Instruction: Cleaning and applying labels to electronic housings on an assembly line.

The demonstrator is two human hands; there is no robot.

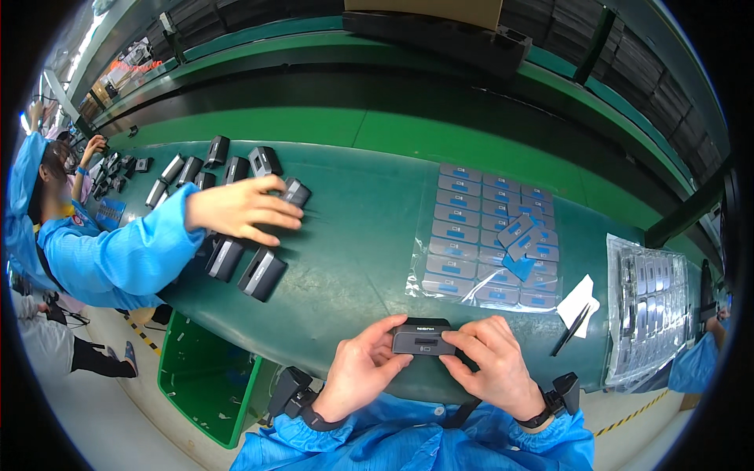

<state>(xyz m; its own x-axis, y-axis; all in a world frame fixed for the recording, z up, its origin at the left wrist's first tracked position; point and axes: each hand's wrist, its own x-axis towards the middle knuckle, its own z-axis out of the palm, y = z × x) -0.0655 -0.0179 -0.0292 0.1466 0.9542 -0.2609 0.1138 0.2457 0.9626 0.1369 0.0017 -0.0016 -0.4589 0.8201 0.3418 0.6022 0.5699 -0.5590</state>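
A small dark-grey device housing (424, 342) with a slot in its front face is held at the table's near edge. My left hand (357, 369) grips its left end between thumb and fingers. On the right end, the thumb and fingers of my right hand (495, 365) close from the other side. Beyond my hands lies a clear plastic sheet (420, 271) with rows of grey face plates (458, 213), each with a blue patch. Several loose plates (516, 231) are heaped on its right part. Black tweezers (571, 330) rest on white paper (578, 298) to my right.
A co-worker's hand (251, 208) reaches over several black housings (262, 273) at the left of the green table (345, 235). Clear-wrapped parts (648, 314) lie at the far right. A green bin (177, 377) stands below the table's left edge. A shelf post (691, 206) rises at right.
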